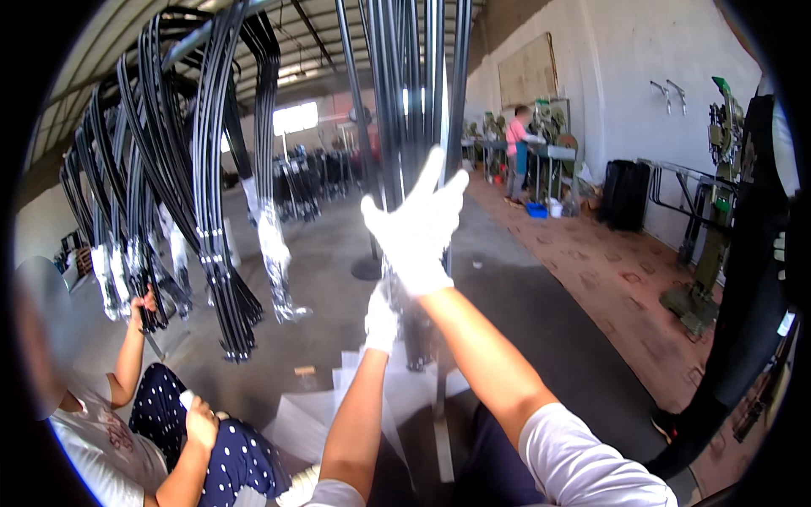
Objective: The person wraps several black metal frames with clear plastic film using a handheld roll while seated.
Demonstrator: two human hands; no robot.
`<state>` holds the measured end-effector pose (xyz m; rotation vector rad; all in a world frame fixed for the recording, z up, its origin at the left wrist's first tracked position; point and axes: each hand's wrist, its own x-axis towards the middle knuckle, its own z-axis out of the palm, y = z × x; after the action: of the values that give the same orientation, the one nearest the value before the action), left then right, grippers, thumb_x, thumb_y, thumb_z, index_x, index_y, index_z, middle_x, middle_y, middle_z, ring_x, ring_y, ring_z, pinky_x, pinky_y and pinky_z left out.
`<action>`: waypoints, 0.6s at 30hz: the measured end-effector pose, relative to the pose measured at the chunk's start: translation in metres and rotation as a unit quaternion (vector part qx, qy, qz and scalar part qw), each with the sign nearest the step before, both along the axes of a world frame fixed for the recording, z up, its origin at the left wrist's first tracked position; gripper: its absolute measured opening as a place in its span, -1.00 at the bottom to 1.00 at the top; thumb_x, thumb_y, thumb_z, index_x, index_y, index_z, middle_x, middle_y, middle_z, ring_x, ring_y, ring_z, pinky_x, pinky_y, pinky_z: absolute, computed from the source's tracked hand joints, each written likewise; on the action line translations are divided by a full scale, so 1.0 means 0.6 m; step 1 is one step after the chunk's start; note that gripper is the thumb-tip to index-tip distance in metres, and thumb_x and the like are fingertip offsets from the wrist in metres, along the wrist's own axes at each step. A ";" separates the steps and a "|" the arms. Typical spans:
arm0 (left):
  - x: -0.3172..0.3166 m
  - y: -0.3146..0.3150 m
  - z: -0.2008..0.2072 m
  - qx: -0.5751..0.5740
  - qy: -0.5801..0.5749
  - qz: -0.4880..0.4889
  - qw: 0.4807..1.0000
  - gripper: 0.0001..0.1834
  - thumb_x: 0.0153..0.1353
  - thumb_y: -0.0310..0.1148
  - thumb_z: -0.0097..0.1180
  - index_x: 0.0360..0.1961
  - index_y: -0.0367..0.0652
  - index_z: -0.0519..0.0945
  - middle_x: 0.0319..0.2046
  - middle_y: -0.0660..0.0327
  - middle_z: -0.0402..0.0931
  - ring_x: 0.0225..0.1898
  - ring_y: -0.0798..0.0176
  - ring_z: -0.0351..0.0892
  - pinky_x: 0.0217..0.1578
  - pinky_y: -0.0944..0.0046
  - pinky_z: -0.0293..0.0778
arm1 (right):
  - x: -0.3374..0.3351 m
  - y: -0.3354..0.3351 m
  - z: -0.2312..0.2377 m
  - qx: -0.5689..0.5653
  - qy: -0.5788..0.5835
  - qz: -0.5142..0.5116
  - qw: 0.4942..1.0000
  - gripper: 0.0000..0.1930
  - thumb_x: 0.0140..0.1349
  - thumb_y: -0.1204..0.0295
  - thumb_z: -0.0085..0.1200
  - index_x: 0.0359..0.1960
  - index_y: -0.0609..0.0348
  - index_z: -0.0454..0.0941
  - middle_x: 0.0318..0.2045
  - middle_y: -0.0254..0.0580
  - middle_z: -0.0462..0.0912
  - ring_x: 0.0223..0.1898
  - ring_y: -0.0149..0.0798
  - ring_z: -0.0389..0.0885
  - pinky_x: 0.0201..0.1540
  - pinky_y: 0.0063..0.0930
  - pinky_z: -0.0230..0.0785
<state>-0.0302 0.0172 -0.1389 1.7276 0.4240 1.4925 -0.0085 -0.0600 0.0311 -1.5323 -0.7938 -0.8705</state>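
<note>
A bundle of long, shiny black rods (404, 101) hangs upright in front of me, its lower end (414, 351) near some pale sheets. My right hand (418, 228), in a white glove, is raised at the bundle's near side with fingers spread. It hides part of the rods and is washed out by glare. Lower down, my left hand (382, 321), also gloved in white, is curled at the left side of the bundle. Its grip is partly hidden, and what it holds I cannot make out. Something clear, like thin plastic, shows around the rods beside it.
More bent black rod bundles (215, 169) hang from a rail at left, several with clear plastic (272, 245) on their lower ends. A seated person (203, 427) handles one. Translucent sheets (304, 418) fan out below my hands. Another person (752, 253) stands at right, near a green machine (705, 279).
</note>
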 end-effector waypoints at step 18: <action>-0.140 0.102 -0.073 -0.296 -0.360 -0.525 0.712 -0.17 -0.23 0.14 0.15 -0.06 -0.31 0.29 -0.29 0.03 0.39 -0.33 0.05 0.44 -0.32 0.13 0.45 | 0.015 0.000 -0.019 0.156 -0.013 0.361 0.919 -0.41 -0.11 0.34 0.13 -0.06 0.34 0.17 -0.32 0.02 0.47 -0.35 -0.22 0.51 -0.34 -0.41 0.37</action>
<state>-0.1141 0.0786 -0.1824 0.5124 -0.4373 0.8552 0.0004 -0.0599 0.0197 -0.8380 -1.0818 -0.4306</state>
